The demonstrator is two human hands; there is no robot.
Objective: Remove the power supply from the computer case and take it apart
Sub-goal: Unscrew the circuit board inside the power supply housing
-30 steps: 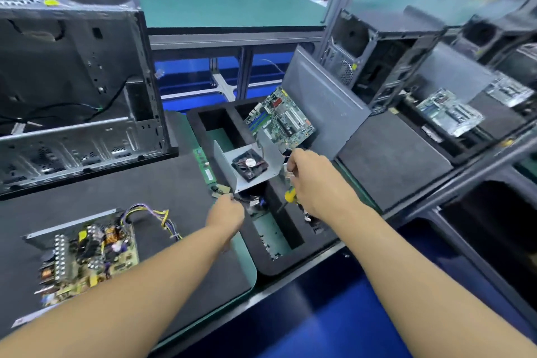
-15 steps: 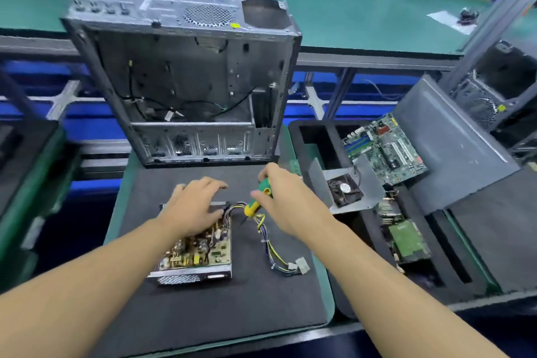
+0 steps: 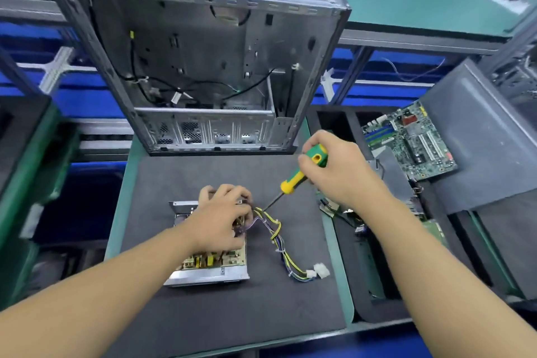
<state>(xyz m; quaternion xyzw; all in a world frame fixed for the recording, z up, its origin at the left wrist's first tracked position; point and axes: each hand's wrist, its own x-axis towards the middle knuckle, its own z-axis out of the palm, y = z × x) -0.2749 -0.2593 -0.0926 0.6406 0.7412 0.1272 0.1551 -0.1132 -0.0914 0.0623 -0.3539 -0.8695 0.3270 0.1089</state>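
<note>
While under power supply [image 3: 209, 273], grey mat [image 3: 232, 314].

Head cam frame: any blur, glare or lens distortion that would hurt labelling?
Head view: strong wide-angle warp, the computer case splays wider toward its top; the left and right edges of the picture are smeared; the centre is fairly sharp on the screwdriver, the power supply, the left hand and the right hand; light is even, shadows soft, no harsh glare.

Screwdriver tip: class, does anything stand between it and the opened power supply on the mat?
Yes. The wire bundle leaves the power supply just where the screwdriver in the right hand points. The left hand holds that same corner, close beside the tip.
</note>
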